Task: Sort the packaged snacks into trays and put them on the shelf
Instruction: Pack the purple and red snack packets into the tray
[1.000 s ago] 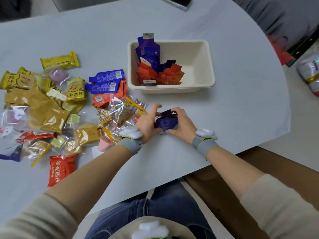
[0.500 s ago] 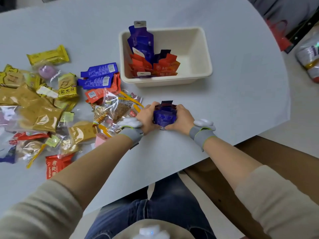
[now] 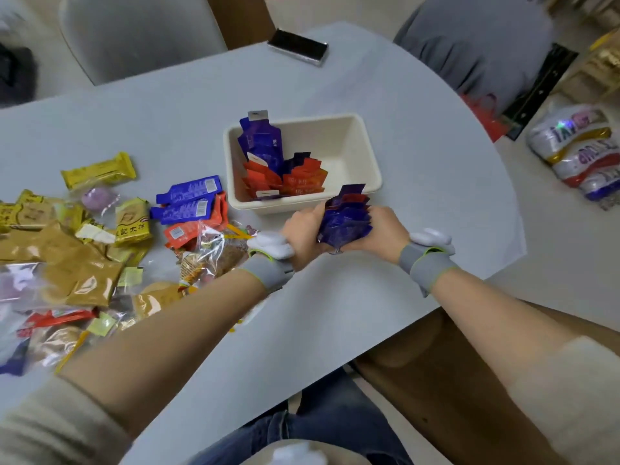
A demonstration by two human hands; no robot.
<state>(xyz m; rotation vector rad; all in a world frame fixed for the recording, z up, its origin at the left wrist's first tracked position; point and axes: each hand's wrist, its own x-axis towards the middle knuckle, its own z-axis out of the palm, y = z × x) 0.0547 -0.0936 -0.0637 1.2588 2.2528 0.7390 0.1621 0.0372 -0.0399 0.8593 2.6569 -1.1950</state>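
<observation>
Pressing from both sides, the left hand (image 3: 303,229) and right hand (image 3: 379,229) clasp a stack of purple packets (image 3: 345,218) between them, just off the cream tray (image 3: 369,156) at its 5 o'clock corner, above the grey table (image 3: 335,313). Inside the tray, purple and orange packets (image 3: 285,172) stand at its 9 o'clock side. A loose snack pile (image 3: 100,246) spreads at 9 o'clock from the hands. A phone (image 3: 297,48) lies at 12 o'clock.
</observation>
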